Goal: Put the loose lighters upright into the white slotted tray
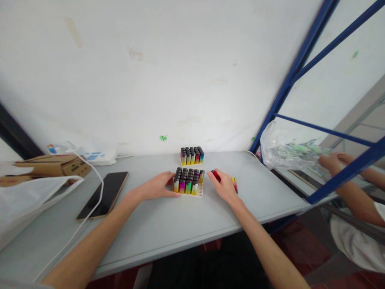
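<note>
A white tray (199, 193) stands on the grey desk, filled with upright lighters (188, 186) in several colours with black tops. Some holes along its right side hold no lighter. My left hand (164, 185) grips the tray's left side, thumb at the near corner. Just right of the tray, my right hand (221, 184) pinches a red lighter (215, 175) with a dark top. Partly hidden behind that hand, a yellow and red lighter (235, 184) lies on the desk. Farther back stands a second tray of lighters (192, 156), its rows packed.
At left on the desk (162, 224) lie a dark phone (104, 195), a white cable (96, 204), a cardboard box (60, 166) and a white plastic bag (27, 204). A blue metal frame (279, 96) rises at right; beyond it are a clear bag (278, 144) and another person's hands (333, 162).
</note>
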Action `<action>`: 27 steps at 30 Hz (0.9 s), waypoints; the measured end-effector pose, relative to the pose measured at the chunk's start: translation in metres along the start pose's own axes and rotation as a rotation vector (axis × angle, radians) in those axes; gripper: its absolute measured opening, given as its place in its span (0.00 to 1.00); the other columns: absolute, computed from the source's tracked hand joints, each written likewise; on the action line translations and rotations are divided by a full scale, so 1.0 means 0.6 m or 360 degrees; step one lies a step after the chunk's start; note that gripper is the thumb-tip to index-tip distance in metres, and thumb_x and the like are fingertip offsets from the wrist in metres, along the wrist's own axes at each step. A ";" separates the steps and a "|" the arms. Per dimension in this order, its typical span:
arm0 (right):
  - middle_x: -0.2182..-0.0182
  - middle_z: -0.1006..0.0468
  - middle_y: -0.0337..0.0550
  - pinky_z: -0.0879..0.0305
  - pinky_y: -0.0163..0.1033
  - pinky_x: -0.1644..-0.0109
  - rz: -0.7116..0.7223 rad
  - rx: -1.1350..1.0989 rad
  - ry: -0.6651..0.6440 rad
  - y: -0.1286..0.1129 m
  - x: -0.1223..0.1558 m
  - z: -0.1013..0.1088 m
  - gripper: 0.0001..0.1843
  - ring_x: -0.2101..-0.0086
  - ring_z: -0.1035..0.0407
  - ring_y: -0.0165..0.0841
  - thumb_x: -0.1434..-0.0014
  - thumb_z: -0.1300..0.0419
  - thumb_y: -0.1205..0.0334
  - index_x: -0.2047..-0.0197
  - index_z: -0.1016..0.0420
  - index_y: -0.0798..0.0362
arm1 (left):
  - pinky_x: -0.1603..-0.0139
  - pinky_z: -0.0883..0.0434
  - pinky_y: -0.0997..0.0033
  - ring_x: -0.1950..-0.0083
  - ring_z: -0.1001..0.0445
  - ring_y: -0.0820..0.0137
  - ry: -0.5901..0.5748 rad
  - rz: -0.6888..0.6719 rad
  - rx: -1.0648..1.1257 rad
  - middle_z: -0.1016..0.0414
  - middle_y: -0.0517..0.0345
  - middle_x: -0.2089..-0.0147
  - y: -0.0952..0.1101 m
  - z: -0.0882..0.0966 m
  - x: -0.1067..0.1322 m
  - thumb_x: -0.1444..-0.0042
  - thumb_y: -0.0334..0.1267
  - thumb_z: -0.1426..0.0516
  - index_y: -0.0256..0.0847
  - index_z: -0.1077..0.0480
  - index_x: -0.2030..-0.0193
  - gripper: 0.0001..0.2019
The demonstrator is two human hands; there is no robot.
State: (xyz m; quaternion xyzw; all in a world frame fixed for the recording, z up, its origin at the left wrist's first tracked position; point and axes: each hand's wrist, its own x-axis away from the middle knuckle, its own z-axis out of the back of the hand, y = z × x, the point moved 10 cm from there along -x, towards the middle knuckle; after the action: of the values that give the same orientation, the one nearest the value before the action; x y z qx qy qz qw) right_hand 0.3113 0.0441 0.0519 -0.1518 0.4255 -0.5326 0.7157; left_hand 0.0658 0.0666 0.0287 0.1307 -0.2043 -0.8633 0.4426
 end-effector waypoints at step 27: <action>0.59 0.13 0.48 0.35 0.38 0.58 0.0352 0.0505 -0.0610 -0.029 -0.006 -0.065 0.14 0.62 0.20 0.41 0.24 0.42 0.52 0.46 0.22 0.51 | 0.53 0.25 0.59 0.55 0.21 0.52 0.0041 0.0059 0.0020 0.20 0.50 0.55 0.001 0.006 0.001 0.53 0.64 0.32 0.41 0.24 0.55 0.29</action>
State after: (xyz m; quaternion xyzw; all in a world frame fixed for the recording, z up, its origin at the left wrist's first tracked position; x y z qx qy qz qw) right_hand 0.2699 0.0496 0.0423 -0.0884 0.2074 -0.4730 0.8517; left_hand 0.0643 0.0671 0.0321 0.1407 -0.2063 -0.8519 0.4603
